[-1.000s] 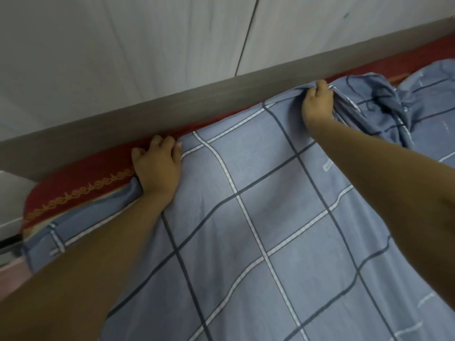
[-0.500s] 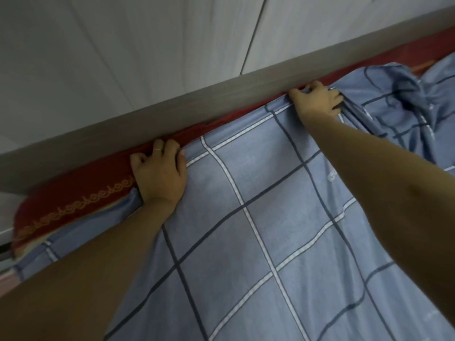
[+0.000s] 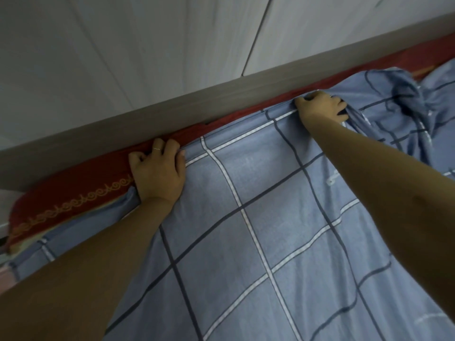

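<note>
We see a blue checked sheet [image 3: 246, 217] spread over a bed, and it fills the middle and lower right of the picture. The left grip [image 3: 158, 173] sits at the middle left, right on the top edge of the sheet. Its palm presses down on the cloth. Its fingers are bent, and the tips go down onto the red cover [image 3: 73, 193] beside the grey board [image 3: 172, 112]. We cannot tell if this grip has any cloth pinched in it. A thin ring [image 3: 156, 149] shows on one finger. The right grip [image 3: 320, 110] is in the upper right, also on the top edge of the sheet and just beside the grey board. Its fingers are curled tight round a bunch of the blue cloth. To the right of this grip the sheet lies in a crumpled heap. Between the two grips the sheet edge runs in a line along the red cover. The red cover has a row of gold curls on it at the left. Above the grey board we see white wall panels [image 3: 123, 45] across the top.
</note>
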The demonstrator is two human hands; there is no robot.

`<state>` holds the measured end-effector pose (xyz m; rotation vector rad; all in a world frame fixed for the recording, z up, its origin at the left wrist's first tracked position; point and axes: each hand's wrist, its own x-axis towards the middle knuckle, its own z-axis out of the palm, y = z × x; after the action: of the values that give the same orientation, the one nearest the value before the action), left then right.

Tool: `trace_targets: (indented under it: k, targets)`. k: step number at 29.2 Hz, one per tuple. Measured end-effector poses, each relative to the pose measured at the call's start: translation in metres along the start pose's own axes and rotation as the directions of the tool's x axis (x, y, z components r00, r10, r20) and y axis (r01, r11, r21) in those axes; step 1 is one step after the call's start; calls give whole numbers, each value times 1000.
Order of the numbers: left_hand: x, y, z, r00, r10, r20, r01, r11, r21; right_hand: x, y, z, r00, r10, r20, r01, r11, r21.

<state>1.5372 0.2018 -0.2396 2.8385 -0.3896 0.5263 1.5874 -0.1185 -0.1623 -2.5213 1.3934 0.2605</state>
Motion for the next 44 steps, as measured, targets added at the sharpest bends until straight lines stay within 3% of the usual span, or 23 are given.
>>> trace_targets:
  k: [6, 9, 12, 13, 15, 16, 17, 18, 20, 21, 22, 23, 25, 27, 28, 30, 32, 34, 35, 37, 40, 42, 44]
  targets:
    - [-1, -1, 4, 1000, -10, -9, 10, 1000, -5, -2, -1, 9, 999, 28, -17, -23, 974, 223]
    - [-1, 0, 3, 1000, -19, 2, 19, 1000, -21, -21, 8, 4, 991, -108, -77, 122, 968, 220]
    - [0, 0, 1, 999, -27, 22, 28, 999, -37, -72, 11, 5, 927, -375, -20, 375, 926, 41]
    - [1, 1, 1, 999, -24, 23, 24, 999, -36, -94, 15, 12, 845, -534, 26, 534, 845, -16]
    - [1, 1, -1, 999, -22, 31, 23, 999, -37, -130, 26, 30, 499, -843, 199, 866, 488, -107]
    - [2, 2, -1, 999, -25, 33, 27, 999, -39, -133, 34, 39, 353, -882, 312, 935, 317, -162]
    - [1, 2, -2, 999, -27, 31, 28, 999, -40, -128, 41, 43, 351, -852, 388, 933, 282, -223]
    - [0, 1, -2, 999, -28, 30, 29, 999, -40, -117, 49, 46, 493, -759, 425, 869, 401, -291]
    - [2, 1, -3, 997, -51, 57, 54, 997, -55, -93, 59, 42, 869, -392, 303, 482, 808, -338]
    - [1, 1, -5, 995, -65, 76, 70, 996, -63, -90, 64, 36, 958, -189, 216, 246, 927, -281]
    - [1, 2, -7, 993, -73, 94, 80, 994, -76, -96, 67, 32, 985, -66, 160, 106, 961, -255]
    - [4, 4, -10, 989, -80, 121, 93, 990, -102, -108, 69, 32, 992, -62, 111, 91, 957, -276]
    - [3, 6, -24, 976, -123, 178, 156, 970, -186, -153, 73, 41, 929, -369, 18, 356, 882, -309]
    - [-4, 9, -37, 961, -204, 188, 252, 925, -284, -211, 86, 61, 686, -727, -22, 701, 669, -246]
    - [-16, 10, -49, 959, -215, 184, 263, 916, -304, -244, 101, 73, 571, -821, -8, 798, 558, -230]
    - [-58, 10, -74, 980, -85, 179, 132, 953, -271, -301, 147, 92, 480, -872, 99, 862, 447, -239]
    - [-125, 1, -98, 937, 217, 274, -142, 953, -269, -335, 215, 107, 525, -827, 203, 839, 462, -289]
    - [-194, -27, -117, 819, 428, 381, -365, 902, -229, -352, 286, 106, 698, -668, 259, 715, 627, -309]
    - [-221, -46, -125, 795, 432, 426, -393, 902, -181, -359, 313, 99, 804, -544, 241, 595, 745, -303]
    - [-252, -81, -144, 841, 263, 472, -249, 964, -94, -375, 348, 85, 943, -245, 225, 306, 905, -295]
    - [-248, -112, -164, 815, -120, 567, 243, 959, -146, -401, 343, 81, 972, 63, 226, 0, 963, -268]
    - [-233, -120, -172, 816, -133, 563, 327, 909, -259, -416, 319, 80, 972, 101, 211, -58, 978, -201]
    - [-208, -120, -179, 832, -167, 530, 327, 918, -224, -433, 288, 81, 983, -64, 172, 91, 984, -155]
